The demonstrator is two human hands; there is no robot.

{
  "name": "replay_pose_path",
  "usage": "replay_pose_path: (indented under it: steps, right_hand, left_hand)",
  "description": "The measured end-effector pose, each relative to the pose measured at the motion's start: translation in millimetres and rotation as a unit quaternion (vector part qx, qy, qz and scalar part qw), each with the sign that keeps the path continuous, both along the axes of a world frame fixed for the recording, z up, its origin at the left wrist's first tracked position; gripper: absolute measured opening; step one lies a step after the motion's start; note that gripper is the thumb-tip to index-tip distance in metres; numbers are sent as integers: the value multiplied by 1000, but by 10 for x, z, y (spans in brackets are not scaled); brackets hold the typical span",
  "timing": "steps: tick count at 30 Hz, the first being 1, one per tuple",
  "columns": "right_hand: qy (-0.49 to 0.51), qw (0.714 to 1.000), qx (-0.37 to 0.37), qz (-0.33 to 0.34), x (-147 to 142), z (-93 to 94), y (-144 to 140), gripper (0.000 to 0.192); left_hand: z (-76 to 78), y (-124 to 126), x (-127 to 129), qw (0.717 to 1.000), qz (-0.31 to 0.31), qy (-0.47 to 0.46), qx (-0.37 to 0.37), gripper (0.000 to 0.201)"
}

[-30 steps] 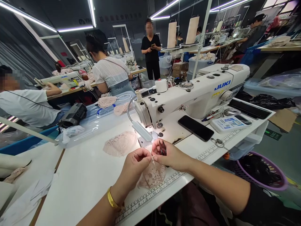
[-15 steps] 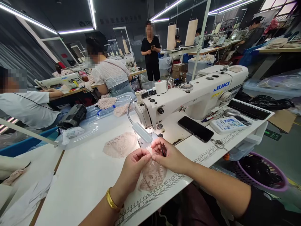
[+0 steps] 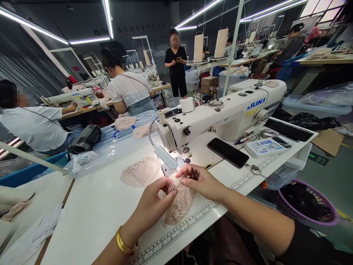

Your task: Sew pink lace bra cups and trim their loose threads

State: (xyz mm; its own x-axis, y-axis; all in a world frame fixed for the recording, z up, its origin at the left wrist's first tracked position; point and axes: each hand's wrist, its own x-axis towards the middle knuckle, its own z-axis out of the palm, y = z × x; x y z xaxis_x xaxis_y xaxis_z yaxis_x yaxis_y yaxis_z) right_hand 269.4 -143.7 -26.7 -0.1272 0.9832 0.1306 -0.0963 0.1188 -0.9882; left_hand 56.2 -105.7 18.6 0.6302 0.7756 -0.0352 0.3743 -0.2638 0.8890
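Note:
My left hand (image 3: 153,200) pinches the near edge of a pink lace piece (image 3: 179,204) that lies on the white sewing table (image 3: 96,209). My right hand (image 3: 202,182) rests on the same lace from the right and holds small dark thread snips (image 3: 193,173) in its fingers. Both hands are just in front of the needle area of the white JUKI sewing machine (image 3: 226,110). A second pink lace piece (image 3: 140,171) lies flat to the left of the machine's lamp (image 3: 165,156).
A black phone (image 3: 227,152), a control panel (image 3: 263,146) and a key ring (image 3: 255,169) lie right of my hands. A clear tray (image 3: 110,143) with more lace sits at the left. A purple basket (image 3: 309,200) stands on the floor. Other people sew at nearby tables.
The hands have lowered the lace onto the table. The left hand has slid down and left along its edge; the right hand has spread over the lace, still holding the snips.

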Motion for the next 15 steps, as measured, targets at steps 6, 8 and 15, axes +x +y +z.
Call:
replay_pose_path:
  steps: [6, 8, 15]
  right_hand:
    - [42, 994, 85, 50, 16, 56, -12, 16]
    - [45, 991, 97, 74, 12, 35, -6, 19]
    - [42, 996, 56, 59, -3, -25, -5, 24]
  left_hand:
    - [121, 28, -108, 987, -119, -55, -90, 28]
    - [78, 64, -64, 995, -42, -81, -39, 23]
    - [-90, 76, 106, 963, -44, -86, -250, 35]
